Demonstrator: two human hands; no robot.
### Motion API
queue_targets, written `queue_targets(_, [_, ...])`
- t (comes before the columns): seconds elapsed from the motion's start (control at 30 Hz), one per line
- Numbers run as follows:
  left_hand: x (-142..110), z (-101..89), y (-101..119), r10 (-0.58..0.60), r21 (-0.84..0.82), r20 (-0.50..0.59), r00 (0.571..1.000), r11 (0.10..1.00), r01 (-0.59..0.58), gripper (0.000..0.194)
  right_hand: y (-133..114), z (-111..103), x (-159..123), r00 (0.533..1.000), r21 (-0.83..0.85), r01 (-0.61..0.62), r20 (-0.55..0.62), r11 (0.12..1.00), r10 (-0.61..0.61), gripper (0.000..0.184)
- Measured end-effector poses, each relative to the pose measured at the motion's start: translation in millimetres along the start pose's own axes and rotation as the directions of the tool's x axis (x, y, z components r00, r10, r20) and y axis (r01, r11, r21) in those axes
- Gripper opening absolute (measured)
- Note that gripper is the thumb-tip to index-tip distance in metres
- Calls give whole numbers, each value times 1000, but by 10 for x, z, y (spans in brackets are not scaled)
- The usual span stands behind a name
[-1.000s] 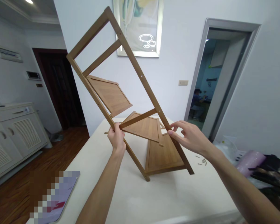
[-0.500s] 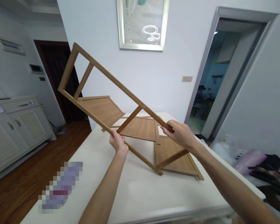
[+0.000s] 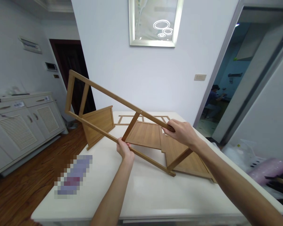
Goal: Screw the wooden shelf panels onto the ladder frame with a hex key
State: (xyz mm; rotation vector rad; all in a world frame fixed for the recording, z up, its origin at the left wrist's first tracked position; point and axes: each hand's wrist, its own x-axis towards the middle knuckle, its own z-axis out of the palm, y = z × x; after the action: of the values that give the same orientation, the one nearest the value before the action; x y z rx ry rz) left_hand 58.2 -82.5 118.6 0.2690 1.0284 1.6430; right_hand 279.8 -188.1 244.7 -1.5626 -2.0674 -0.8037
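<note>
Both hands hold a long light-brown wooden frame [image 3: 113, 96] with crossbars, tilted so its far left end is raised. My left hand [image 3: 125, 150] is closed round the lower rail near a crossbar. My right hand [image 3: 182, 133] grips the near end of the upper rail. Beyond the frame, a wooden panel [image 3: 99, 124] stands slanted at the left; whether it is joined to the frame I cannot tell. A middle panel [image 3: 145, 135] and a right panel [image 3: 186, 153] lie behind and beneath the frame, partly hidden by it and my right arm.
A white table [image 3: 143, 194] is under the work. At its back lies another thin wooden frame [image 3: 130, 116]. A blurred-out purple item [image 3: 75, 174] is on the left side. Bags and a pink roll [image 3: 269, 171] sit to the right. A person [image 3: 212, 100] sits beyond the doorway.
The held frame's raised left end has dropped, so it tilts less. The left panel now stands steeper. The view has turned slightly left; both hands keep their hold.
</note>
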Motion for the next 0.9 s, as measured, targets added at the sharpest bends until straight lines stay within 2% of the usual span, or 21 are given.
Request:
queue_targets(0.17, [45,-45,-30,16,-3,35,999,1000,-16,39,-4,26,10,1000,-10,10,-3,1000,-10,35])
queue_targets(0.27, [78,-105,-2,39,31,102,994,999,-42,38,15,58,-7,1000,-22,4,-12,1000,-4,38])
queue_targets(0.4, [119,-227,50,73,129,216,974,986,-102,41,51,84,-43,999,-50,-21,-30,999,19,38])
queue_targets(0.53, [233,-432,127,112,257,286,952,948,-189,39,46,87,-50,999,-62,-10,-32,998,8,37])
queue_targets(0.63, [486,-650,394,219,344,220,950,895,-286,37,28,104,-37,999,-58,1,-42,998,-4,36])
queue_targets(0.7, [742,-796,718,339,401,124,933,843,-359,34,27,124,-31,999,-49,7,-51,999,-10,35])
queue_targets(0.77, [1027,-910,1091,413,472,61,909,790,-391,42,36,145,-29,998,-38,11,-60,999,-13,35])
queue_targets(0.83, [1292,-973,1403,413,543,59,909,751,-377,46,48,159,-31,998,-31,12,-65,999,-14,35])
queue_targets(0.9, [1497,-989,1569,324,603,93,941,734,-312,42,54,162,-35,998,-30,10,-65,1000,-12,35])
